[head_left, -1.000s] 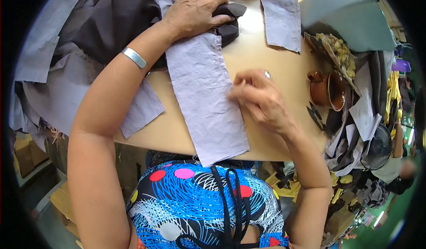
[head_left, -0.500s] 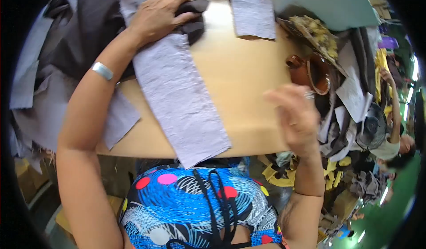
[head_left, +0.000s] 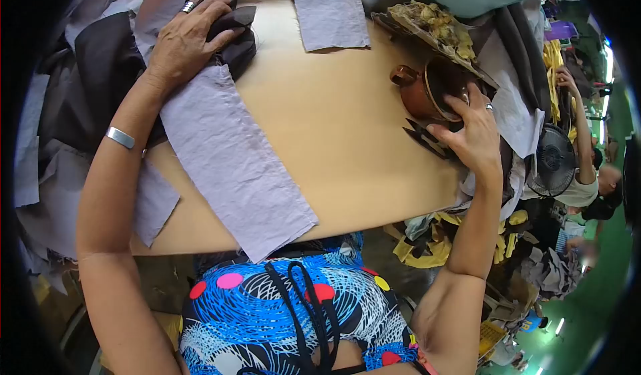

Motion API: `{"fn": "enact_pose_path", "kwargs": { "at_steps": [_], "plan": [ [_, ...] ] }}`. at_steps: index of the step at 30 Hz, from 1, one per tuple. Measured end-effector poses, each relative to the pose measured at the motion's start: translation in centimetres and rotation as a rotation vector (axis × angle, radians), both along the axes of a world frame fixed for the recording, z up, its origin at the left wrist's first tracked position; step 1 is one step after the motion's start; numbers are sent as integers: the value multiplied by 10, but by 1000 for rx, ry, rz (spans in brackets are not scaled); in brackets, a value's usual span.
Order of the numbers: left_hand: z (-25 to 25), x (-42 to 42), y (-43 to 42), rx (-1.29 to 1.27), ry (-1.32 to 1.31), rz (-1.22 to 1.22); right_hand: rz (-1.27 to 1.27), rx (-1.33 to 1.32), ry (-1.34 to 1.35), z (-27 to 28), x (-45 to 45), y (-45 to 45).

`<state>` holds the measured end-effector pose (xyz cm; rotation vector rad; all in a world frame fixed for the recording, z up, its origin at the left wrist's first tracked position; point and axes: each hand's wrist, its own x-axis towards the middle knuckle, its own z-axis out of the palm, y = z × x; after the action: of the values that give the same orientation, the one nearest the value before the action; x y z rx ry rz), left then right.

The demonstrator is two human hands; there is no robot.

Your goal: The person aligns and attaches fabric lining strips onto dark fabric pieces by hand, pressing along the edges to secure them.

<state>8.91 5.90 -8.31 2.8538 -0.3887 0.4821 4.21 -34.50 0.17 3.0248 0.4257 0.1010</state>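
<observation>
My left hand [head_left: 187, 44] rests at the upper left with a dark cloth [head_left: 235, 41] bunched between its thumb and fingers. A long pale lilac fabric strip [head_left: 234, 161] runs from under that hand to the table's near edge. On the right, my right hand [head_left: 473, 129] is at a brown mug [head_left: 417, 96], its fingers spread over the rim and partly inside the opening. Its thumb is apart, near dark pointed blades [head_left: 426, 138] lying beside the mug. Whether the right fingers touch anything in the mug is hidden.
Another lilac piece [head_left: 329, 13] lies at the far side of the tan table [head_left: 334, 128]. Dark fabric [head_left: 107, 74] is heaped at left. Yellowish scraps [head_left: 434, 28] sit behind the mug. A black fan [head_left: 555, 160] and another person's raised arm [head_left: 582, 121] are at right.
My right hand has moved forward and right, from above the table to the mug. The dark blades now show beside it. My left hand stays on the dark cloth; the whole view has shifted.
</observation>
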Motion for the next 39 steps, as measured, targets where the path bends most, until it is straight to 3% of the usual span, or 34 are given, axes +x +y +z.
{"fn": "enact_pose_path", "kwargs": {
  "at_steps": [3,5,7,10,13,15,17,23,26,29,36,39],
  "plan": [
    [-2,3,3,38,-55,-43,169,171,-44,1,5,-17],
    [-5,6,4,39,-82,-64,121,272,-24,19,-9,-4],
    [-7,8,1,-31,-141,-63,130,27,-152,21,-28,5],
    [11,7,1,-80,-23,-117,236,-56,-282,21,-43,31],
    [10,10,2,-113,-4,-100,494,358,7,-2,-40,76],
    [11,10,3,-111,-3,-103,488,758,460,-28,-40,110],
    [11,10,2,-109,-6,-109,672,742,415,-45,-29,137],
    [8,9,4,-111,-65,-142,781,720,335,-65,-28,147],
    [6,11,6,-98,-87,-161,845,699,533,-56,-39,124],
    [10,9,3,-90,-38,-130,733,704,522,-54,-41,132],
    [5,11,6,-86,-60,-142,1028,346,46,-61,-75,102],
    [4,12,5,-82,-69,-129,1085,347,117,-57,-90,90]
  ]
}}
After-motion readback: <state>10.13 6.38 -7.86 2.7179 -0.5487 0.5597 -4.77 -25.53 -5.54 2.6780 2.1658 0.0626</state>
